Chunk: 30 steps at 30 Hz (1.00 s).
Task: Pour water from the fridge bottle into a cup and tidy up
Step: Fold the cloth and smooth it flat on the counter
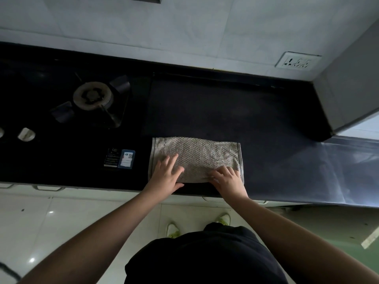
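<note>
On the black countertop (266, 128), reading from the left, a gas burner (93, 98) sits under its pan supports with a pale control knob (26, 134) nearer the front edge, and two small stickers (120, 158) lie on the hob glass just left of the cloth. No pot stands on the burner.

The folded grey dishcloth (203, 155) lies flat near the front edge of the counter, long side running left to right. The left hand (167, 174) rests on its left half with fingers spread and nearly straight, palm down, holding nothing. It appears to be pinning or smoothing the fabric rather than gripping it. The right hand (227, 177) is on the near right corner with fingers bent onto the cloth. Whether it pinches the edge or merely presses it I cannot tell. Both hands working the front edge suggests the cloth is being squared off or folded as part of tidying.

Further right, a wall socket (297, 62) is set in the tiles above the counter.

No bottle and no cup are in view, nor any other container, so the pouring seems finished, with only tidying left.
</note>
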Available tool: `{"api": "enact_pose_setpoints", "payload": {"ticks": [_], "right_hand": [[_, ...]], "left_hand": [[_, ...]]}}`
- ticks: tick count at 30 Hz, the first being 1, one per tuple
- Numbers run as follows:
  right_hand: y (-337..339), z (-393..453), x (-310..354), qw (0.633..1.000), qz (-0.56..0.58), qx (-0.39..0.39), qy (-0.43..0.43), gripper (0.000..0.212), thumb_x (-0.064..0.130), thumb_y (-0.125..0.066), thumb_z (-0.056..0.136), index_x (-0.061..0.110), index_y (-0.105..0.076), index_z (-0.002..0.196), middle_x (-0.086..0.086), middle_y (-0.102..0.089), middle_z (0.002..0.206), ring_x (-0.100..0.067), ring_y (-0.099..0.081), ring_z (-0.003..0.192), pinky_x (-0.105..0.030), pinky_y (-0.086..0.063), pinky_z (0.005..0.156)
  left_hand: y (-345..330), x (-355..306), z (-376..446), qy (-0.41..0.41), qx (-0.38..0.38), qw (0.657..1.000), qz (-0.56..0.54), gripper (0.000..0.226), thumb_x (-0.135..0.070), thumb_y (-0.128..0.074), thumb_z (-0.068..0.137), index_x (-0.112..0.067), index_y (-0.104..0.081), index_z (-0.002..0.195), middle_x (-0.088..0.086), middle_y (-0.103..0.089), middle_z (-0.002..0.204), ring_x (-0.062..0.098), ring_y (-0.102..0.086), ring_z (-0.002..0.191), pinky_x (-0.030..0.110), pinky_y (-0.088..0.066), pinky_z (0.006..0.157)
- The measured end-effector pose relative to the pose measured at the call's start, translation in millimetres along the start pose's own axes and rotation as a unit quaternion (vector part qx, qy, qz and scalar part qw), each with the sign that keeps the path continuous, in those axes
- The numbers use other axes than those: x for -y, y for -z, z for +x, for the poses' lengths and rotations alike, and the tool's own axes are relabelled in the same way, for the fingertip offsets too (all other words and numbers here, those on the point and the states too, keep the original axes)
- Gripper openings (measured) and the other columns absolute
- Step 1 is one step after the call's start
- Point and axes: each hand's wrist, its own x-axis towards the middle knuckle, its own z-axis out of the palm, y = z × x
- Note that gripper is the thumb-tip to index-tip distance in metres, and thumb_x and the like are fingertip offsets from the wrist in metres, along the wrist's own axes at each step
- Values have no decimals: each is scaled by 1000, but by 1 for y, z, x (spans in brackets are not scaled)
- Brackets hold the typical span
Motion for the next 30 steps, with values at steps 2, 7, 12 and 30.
{"api": "enact_pose_setpoints", "payload": {"ticks": [2, 7, 12, 30], "right_hand": [[2, 3, -2, 1000, 2, -14, 15, 11, 27, -75, 82, 24, -72, 92, 0, -64, 89, -26, -61, 78, -39, -47, 71], [10, 7, 1, 999, 10, -38, -4, 5, 23, -71, 86, 20, -69, 83, 3, -65, 76, -24, -63, 67, -37, -49, 69], [28, 18, 12, 992, 84, -44, -83, 18, 26, -54, 98, 13, -64, 93, -3, -65, 85, -27, -60, 76, -36, -43, 71], [148, -27, -29, 997, 70, -32, 7, 26, 38, -66, 87, 14, -71, 80, 6, -52, 76, -16, -53, 65, -33, -48, 62]], "left_hand": [[1, -3, 1, -1, -3, 1000, 16, 41, -34, -85, 73, -12, -59, 96, 23, -47, 142, 52, -46, 129, 73, -43, 93], [4, 0, 7, -10, -62, 998, 13, 22, -23, -83, 76, -12, -65, 83, 14, -65, 123, 46, -59, 117, 64, -49, 91], [38, -2, 22, -1, -151, 987, -48, 16, -22, -69, 89, -9, -64, 83, 1, -59, 75, 25, -61, 64, 32, -46, 58], [207, -81, 59, -23, 150, 971, -186, 25, -55, -60, 91, -31, -64, 84, -12, -50, 56, 2, -46, 46, 22, -41, 49]]}}
